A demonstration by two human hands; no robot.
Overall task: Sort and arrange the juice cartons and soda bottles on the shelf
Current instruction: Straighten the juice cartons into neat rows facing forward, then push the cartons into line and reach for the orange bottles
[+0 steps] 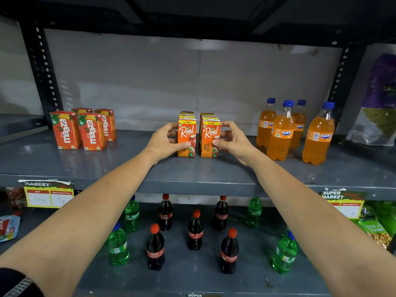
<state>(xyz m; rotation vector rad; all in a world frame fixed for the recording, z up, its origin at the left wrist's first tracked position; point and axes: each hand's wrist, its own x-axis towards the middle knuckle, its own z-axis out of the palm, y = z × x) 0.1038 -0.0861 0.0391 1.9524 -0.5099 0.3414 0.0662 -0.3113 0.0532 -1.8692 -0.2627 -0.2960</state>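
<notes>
Upper shelf point(192, 181), mid-span: two rows of Real apple juice cartons point(198, 137) stand upright, running front to back, a narrow gap between the rows.

Left hand point(166, 142) cups the left row from its outer side; thumb across the front carton's face, fingers curled round the far side. Right hand point(233, 142) mirrors it on the right row. Both hands touch the cartons, fingers partly spread and wrapped, pressing rather than lifting, by the look of it.

Key relation: the cartons sit directly between the two hands, long axis vertical, rows running away from the viewer. Each hand is equally near its own row. Closing the gap likely means pushing inward from both sides.

Cartons: orange, yellow top band, red apple print, fronts facing out.

Elsewhere: Maaza cartons point(82, 130) grouped far left on the same shelf, Fanta bottles point(295, 130) grouped right. Lower shelf: Coca-Cola bottles point(195, 230) and Sprite bottles point(117, 247) stand scattered and mixed, seemingly unsorted.
</notes>
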